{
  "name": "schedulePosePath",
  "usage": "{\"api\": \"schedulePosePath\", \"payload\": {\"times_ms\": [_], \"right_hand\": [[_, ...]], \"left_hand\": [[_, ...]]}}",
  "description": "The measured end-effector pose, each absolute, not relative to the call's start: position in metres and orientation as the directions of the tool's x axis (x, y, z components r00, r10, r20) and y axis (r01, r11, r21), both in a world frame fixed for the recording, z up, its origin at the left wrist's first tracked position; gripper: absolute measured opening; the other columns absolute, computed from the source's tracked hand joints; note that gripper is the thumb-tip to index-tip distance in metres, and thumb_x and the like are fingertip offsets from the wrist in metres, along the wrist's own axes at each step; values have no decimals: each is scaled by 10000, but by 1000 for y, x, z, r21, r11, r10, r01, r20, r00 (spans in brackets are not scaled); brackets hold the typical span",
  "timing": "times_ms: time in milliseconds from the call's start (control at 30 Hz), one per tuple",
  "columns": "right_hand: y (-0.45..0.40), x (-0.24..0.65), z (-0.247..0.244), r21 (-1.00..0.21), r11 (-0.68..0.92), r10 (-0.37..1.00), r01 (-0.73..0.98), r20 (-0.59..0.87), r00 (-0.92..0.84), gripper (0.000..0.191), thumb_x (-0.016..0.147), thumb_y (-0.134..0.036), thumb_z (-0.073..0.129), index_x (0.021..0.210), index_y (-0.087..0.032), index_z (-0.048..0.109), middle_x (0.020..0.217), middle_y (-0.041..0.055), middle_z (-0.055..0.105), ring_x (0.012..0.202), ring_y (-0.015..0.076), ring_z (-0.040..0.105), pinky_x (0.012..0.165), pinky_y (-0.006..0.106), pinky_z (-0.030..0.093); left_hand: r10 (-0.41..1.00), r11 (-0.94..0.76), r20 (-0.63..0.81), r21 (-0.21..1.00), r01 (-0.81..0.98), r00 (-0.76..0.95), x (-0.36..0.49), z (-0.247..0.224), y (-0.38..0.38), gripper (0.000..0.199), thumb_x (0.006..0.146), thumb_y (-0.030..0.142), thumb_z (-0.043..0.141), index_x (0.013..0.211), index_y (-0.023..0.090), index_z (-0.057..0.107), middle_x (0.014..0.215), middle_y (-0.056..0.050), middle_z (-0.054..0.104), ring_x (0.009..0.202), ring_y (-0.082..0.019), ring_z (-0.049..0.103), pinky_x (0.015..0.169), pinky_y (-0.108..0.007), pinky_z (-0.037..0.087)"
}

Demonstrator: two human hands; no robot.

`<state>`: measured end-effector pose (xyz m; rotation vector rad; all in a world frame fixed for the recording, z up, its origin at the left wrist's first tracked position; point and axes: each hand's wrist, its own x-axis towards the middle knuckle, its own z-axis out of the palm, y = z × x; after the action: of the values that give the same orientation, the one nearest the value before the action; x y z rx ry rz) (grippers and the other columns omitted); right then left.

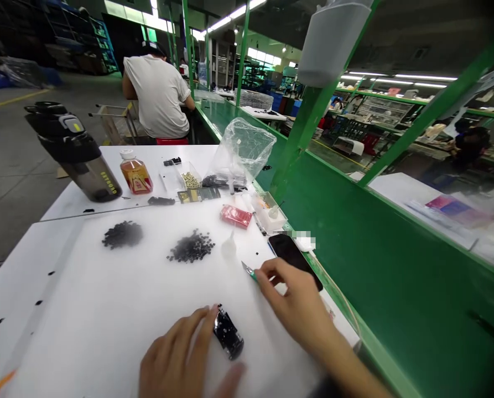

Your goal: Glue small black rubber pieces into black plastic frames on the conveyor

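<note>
My right hand point(292, 287) is closed in a pinch around a craft knife point(249, 271) with a green handle. Its pointed blade sticks out to the left, over the white work surface. On that surface lies a small glossy black part point(228, 333) with a rounded end. My left hand point(180, 354) is beside it, fingers stretched out, with a fingertip touching its upper end. The left thumb is blurred and looks apart from the part's lower end. Farther back are two piles of small black pieces, a nearer pile point(192, 247) and a left pile point(123, 235).
A black phone point(295, 260) lies beyond my right hand. Behind are a red packet point(235, 216), a clear plastic bag point(242, 149), a tray of small gold pieces point(190, 179), a drink bottle point(136, 173) and a tall tumbler point(74, 152). A person point(157, 94) sits ahead, facing away.
</note>
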<state>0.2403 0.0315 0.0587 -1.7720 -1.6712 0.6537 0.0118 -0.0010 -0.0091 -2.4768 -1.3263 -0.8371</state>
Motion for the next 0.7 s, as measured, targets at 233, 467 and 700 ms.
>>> {"api": "schedulePosePath", "payload": {"times_ms": [233,467,700], "right_hand": [[80,174,50,-500,209,956,841,-75,-282,233,1003,-134,462,1146,-156,645,1067,65,688,992,199,646,842,301,460],[120,161,37,-350,313,921,883,-117,-373,205,1002,-122,456,998,-135,660,995,65,691,905,200,638,795,312,429],[115,155,49,-264,280,933,923,-152,-326,195,997,-130,422,1052,-104,608,1014,122,670,843,248,629,705,355,412]], "left_hand": [[727,-566,584,213,797,360,27,-4,-6,466,893,307,636,1293,70,601,1208,-125,677,1137,-290,537,957,-444,390],[773,-559,537,325,763,338,24,1,-11,419,925,307,597,1316,158,602,1295,-33,661,1181,-220,537,1011,-384,381],[801,-539,505,373,756,322,26,6,-10,435,910,295,608,1325,167,596,1295,-15,649,1184,-216,514,1005,-381,365]]}}
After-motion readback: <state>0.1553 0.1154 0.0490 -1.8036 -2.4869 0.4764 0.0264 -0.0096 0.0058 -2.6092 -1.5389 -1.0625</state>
